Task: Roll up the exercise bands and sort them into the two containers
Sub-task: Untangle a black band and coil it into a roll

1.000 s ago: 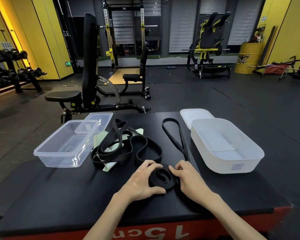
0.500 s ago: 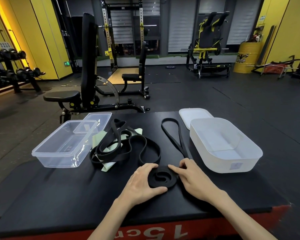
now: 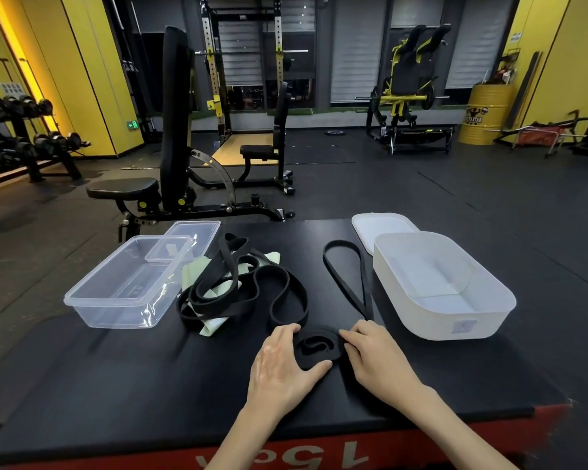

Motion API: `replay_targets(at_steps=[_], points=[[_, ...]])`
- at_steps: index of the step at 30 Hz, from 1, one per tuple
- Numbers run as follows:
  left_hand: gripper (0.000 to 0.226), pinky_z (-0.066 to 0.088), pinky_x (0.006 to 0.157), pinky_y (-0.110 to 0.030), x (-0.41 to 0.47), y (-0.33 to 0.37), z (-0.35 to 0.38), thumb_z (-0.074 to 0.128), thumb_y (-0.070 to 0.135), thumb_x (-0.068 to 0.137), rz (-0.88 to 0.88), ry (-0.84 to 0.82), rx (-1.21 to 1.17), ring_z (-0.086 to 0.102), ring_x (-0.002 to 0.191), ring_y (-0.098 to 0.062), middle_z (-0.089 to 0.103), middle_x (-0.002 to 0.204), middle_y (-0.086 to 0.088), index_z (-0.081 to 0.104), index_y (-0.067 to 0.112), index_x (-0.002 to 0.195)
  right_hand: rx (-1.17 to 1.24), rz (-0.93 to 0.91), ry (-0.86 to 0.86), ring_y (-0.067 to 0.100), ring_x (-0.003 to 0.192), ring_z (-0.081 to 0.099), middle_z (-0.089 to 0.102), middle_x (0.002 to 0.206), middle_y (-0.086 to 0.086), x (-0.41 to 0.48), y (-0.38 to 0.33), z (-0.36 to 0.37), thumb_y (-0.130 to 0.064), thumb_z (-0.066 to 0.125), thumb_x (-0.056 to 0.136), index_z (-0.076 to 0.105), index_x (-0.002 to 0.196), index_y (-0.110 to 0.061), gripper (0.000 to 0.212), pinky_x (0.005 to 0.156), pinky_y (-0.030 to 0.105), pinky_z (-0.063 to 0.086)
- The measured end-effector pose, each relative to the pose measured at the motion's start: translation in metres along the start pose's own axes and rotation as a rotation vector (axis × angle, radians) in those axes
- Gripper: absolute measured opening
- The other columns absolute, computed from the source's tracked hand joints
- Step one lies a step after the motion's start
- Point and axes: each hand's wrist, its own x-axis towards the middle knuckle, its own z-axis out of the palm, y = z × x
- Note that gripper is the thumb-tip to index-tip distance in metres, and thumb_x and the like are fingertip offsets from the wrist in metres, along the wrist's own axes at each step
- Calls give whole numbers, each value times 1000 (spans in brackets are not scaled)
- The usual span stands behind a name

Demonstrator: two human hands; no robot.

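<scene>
A black exercise band lies partly rolled into a flat coil [image 3: 316, 347] near the front of the black padded platform [image 3: 116, 385]. Its loose tail [image 3: 345, 276] runs back as a long loop toward the white container [image 3: 445, 286]. My left hand [image 3: 282, 364] cups the coil from the left, thumb and fingers curled round its edge. From the right, my right hand [image 3: 377, 357] grips the coil where the tail joins it. A tangle of black bands [image 3: 238, 290] lies over pale green bands [image 3: 197, 276] beside the clear plastic container [image 3: 126, 286].
The clear lid [image 3: 194, 232] lies behind the clear container, and a white lid [image 3: 380, 225] lies behind the white one. A weight bench [image 3: 170, 164] stands just beyond the platform. Its red front edge [image 3: 286, 456] is right below my arms.
The coil has turned a little between my hands and sits slightly farther from me. The tail's loop looks a bit shorter. Both hands stay on the coil.
</scene>
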Motion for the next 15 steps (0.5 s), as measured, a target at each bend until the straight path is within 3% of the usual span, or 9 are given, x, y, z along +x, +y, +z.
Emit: replay_targets(at_steps=[10,15], points=[[86,46,93,-27,15,-5,-6,62,72,68,-105,-10,88,51,116,-11,39,135,12,35,31,138,67,50,-67,22,104,54,61,111,3,22,-10,16,-1,50,85,60,123,-10,40,91,31,44],[98,42,100,-32,15,-6,-6,57,78,66,-95,-69,142,47,118,-14,37,130,10,27,30,145,40,77,-53,20,94,51,55,97,0,16,-1,7,-5,50,89,61,125,-21,41,77,23,40]])
